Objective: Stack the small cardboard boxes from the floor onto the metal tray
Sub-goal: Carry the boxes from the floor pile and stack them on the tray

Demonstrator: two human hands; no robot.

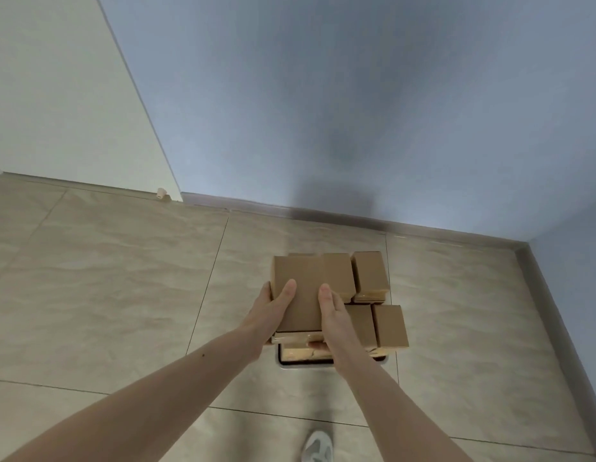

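Both hands hold one cardboard box [298,291] between them, above the metal tray [303,361] on the floor. Left hand [271,311] grips the box's left side: its thumb lies on the top face and the other fingers wrap down around the left edge. Right hand [336,315] grips the right side, with the thumb stretched forward along the top face and the remaining fingers curled under the near bottom edge, where their tips show just below the box. The held box is brown and plain, its top face turned toward the camera, and a strip of clear tape shows along its near lower edge.

Further small cardboard boxes sit on the tray behind and to the right of the held one. One box [339,275] stands just beside it at the back, another [371,276] a little farther right with a narrow gap between them, and two more [389,325] stand side by side at the front right, touching each other. How many layers lie beneath them cannot be told. Only the tray's near edge shows, with a dark rim and a shiny inside.

The floor [106,278] is pale beige tile, meeting a blue-grey wall [356,95] at a grey skirting. A white shoe [318,446] shows at the bottom edge.
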